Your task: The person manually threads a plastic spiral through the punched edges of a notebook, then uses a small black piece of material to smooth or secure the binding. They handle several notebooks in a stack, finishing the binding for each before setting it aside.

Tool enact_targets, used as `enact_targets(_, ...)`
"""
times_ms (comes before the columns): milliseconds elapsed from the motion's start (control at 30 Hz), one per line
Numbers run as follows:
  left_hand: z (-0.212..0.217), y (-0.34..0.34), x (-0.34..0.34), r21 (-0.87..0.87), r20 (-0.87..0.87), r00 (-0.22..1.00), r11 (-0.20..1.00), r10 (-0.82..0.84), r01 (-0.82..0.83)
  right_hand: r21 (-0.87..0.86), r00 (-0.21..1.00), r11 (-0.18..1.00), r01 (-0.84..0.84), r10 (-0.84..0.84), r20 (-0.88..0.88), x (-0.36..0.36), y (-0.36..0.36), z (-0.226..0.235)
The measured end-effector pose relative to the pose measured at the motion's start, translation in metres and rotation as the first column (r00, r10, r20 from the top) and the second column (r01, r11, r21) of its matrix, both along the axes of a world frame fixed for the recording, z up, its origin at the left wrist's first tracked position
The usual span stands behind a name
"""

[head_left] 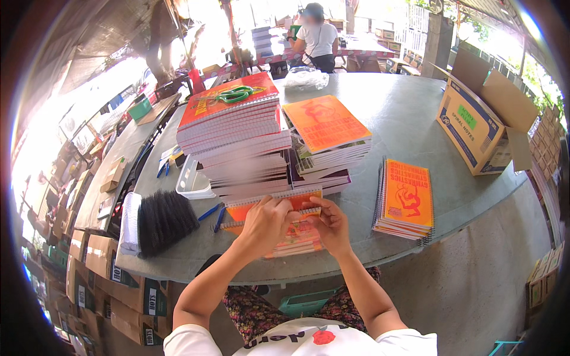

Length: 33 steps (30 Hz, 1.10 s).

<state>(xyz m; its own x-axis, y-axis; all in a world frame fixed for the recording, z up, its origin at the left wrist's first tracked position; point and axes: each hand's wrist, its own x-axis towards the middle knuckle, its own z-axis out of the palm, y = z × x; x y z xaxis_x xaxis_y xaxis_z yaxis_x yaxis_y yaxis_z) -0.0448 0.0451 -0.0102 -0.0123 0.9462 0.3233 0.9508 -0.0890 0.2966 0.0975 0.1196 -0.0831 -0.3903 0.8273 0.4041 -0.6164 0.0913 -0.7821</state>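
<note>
At the table's near edge, my left hand (pixel 267 222) is closed on the wire spine of an orange spiral notebook (pixel 240 212). My right hand (pixel 330 225) pinches the same spine by its right end. Below the spine lies a colourful printed cover (pixel 300 238), partly hidden by my hands. Just beyond my hands rises a tall stack of red-covered spiral notebooks (pixel 228 145), with green-handled scissors (pixel 236 94) on top. Beside it is a shorter stack topped by an orange notebook (pixel 326 121). Farther right sits a small pile of orange spiral notebooks (pixel 408 193).
Blue pens (pixel 210 212), a black bristle brush (pixel 168 219) and a white plastic tray (pixel 193 180) lie to the left. An open cardboard box (pixel 473 133) stands at the right edge. Cartons (pixel 127 296) are stacked at lower left. Another person (pixel 319 40) is at a far table.
</note>
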Motion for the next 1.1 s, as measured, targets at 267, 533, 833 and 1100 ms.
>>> enact_targets(267, -0.011, 0.024, 0.028, 0.232, 0.03, 0.982, 0.957, -0.184, 0.172, -0.026, 0.975, 1.0, 0.0, 0.006, 0.221, 0.007, 0.005, -0.019)
enact_targets(533, -0.012, 0.017, 0.032, 0.148, 0.168, 0.971, 0.978, -0.168, 0.144, 0.142, 0.928, 0.983, 0.119, -0.161, 0.335, 0.001, 0.007, -0.042)
enact_targets(833, 0.076, -0.047, 0.004, 0.644, 0.253, 0.967, 0.748, -0.014, -0.158, 0.547, 0.906, 0.74, 0.392, -0.412, -0.092, 0.068, 0.019, 0.081)
enact_targets(1100, 0.045, -0.076, -0.003, 0.586, 0.212, 0.976, 0.805, -0.037, -0.097, 0.76, 0.377, 0.27, 0.59, -0.925, 0.036, 0.156, 0.042, 0.094)
